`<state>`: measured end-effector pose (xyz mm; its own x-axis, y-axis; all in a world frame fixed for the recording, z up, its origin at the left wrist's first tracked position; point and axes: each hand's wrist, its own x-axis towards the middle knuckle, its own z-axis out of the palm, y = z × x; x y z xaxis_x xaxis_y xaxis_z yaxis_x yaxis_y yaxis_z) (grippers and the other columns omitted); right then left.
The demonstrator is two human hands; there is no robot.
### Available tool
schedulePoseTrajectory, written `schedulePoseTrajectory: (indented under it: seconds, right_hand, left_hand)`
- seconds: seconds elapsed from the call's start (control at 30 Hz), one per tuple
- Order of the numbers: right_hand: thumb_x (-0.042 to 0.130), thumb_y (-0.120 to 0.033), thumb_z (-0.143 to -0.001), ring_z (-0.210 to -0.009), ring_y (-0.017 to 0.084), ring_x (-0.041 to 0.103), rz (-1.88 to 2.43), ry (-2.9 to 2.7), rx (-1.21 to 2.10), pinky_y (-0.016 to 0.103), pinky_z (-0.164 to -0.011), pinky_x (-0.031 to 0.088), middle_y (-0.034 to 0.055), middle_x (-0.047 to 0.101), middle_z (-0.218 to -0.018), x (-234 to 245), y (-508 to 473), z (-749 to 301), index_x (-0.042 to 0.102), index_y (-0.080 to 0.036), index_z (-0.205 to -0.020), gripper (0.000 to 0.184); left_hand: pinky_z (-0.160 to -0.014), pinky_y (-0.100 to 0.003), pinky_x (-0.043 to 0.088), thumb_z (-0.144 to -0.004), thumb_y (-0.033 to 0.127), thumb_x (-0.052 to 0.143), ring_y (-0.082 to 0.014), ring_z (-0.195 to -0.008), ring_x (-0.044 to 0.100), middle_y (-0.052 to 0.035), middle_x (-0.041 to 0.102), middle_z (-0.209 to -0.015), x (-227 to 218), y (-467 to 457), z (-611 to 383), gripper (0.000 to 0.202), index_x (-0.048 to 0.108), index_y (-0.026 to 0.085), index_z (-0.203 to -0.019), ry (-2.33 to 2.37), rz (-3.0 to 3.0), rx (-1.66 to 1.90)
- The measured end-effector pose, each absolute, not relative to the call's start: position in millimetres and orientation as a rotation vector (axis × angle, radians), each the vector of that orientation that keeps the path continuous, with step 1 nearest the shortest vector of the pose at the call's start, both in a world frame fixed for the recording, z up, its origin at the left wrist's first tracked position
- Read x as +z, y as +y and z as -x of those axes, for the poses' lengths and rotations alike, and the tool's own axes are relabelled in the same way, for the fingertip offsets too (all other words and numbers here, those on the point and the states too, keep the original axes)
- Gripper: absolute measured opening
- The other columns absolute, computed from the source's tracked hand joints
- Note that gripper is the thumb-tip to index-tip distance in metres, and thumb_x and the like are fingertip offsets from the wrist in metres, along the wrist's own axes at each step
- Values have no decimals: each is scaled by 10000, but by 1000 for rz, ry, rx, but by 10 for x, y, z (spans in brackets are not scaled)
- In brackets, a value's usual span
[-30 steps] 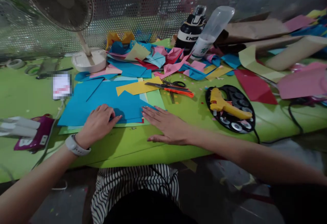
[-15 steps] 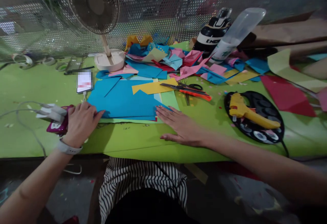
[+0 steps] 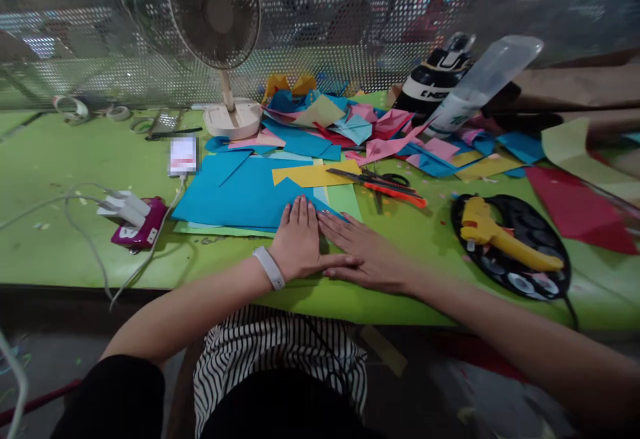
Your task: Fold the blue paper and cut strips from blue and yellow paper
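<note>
Both hands lie flat, fingers extended and gripping nothing: the left hand (image 3: pixel 299 242) presses down on the large blue paper sheet (image 3: pixel 230 192), while the right hand (image 3: pixel 373 259) rests its fingertips at the sheet's pointed right corner. The thumbs overlap. From this contact the blue sheet stretches away to the left and slightly forward, its long axis running side to side; the left hand is nearer its middle. Just beyond the fingertips, a yellow paper strip with a notched end (image 3: pixel 307 175) lies across it. Pale green paper (image 3: pixel 345 199) shows beneath, and forward-right of the right hand is an orange-handled black cutter (image 3: pixel 395 192).
</note>
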<state>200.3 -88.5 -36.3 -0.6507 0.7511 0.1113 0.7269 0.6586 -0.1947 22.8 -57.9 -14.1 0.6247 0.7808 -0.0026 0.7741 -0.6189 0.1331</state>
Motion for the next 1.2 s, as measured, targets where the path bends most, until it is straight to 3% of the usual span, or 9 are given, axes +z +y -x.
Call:
schedulePoseTrajectory:
  seconds: [0.2, 0.43, 0.83, 0.93, 1.03, 1.1, 1.2]
  right_hand:
    - [388, -680, -879, -1450, 287, 170, 1215, -2731, 179, 509, -1176, 200, 146, 187, -1565, -384, -879, -2009, 74, -134, -1533, 908]
    - [343, -681, -895, -1454, 269, 157, 1223, -2754, 157, 498, -1176, 205, 145, 170, -1569, -326, -894, -1993, 143, -124, -1526, 865]
    - [323, -713, -880, -1456, 277, 141, 1259, -2752, 214, 497, -1187, 157, 148, 147, -1570, -294, -881, -1980, 184, -107, -1517, 890]
    - [290, -675, -912, -1445, 277, 194, 1256, -2727, 265, 521, -1183, 156, 132, 201, -1557, -253, -838, -1991, 218, -137, -1512, 810]
    - [231, -559, -979, -1402, 239, 325, 1280, -2682, 266, 515, -1172, 204, 106, 359, -1503, -218, -759, -2001, 355, -183, -1466, 628]
    - [245, -484, -1002, -1351, 224, 415, 1280, -2648, 177, 502, -1155, 256, 102, 450, -1453, -211, -709, -1990, 482, -195, -1389, 539]
    - [321, -382, -1006, -1248, 235, 526, 1245, -2583, -46, 492, -1102, 340, 112, 522, -1398, -216, -666, -1940, 637, -196, -1226, 427]
  left_hand:
    - [-1164, -505, 78, -773, 839, 136, -388, -1449, 77, -322, 132, -1531, -108, -643, -98, 1164, 194, -102, -1455, 1393, -2713, 13]
    - [-1143, -563, 140, -673, 917, 234, -428, -1432, 132, -330, 175, -1517, -47, -690, 273, 1269, 228, -85, -1452, 1606, -2661, -30]
    - [-1135, -508, 240, -719, 890, 169, -400, -1415, 230, -325, 275, -1489, 23, -840, 1109, 1223, 315, -108, -1411, 1820, -2687, -91]
    - [-1108, -500, 293, -793, 831, 182, -370, -1372, 352, -281, 424, -1430, 117, -762, 1175, 1069, 437, -32, -1369, 1745, -2725, -104]
    - [-1097, -546, 287, -900, 689, 265, -347, -1284, 481, -208, 585, -1305, 230, -643, 1160, 774, 586, 78, -1252, 1735, -2814, 39]
    - [-1081, -544, 314, -950, 538, 356, -333, -1260, 503, -176, 578, -1323, 266, -564, 1090, 560, 620, 119, -1211, 1690, -2924, 219]
    - [-950, -457, 464, -954, 326, 455, -296, -1171, 558, -123, 579, -1328, 234, -465, 929, 317, 663, 177, -1140, 1376, -3085, 333]
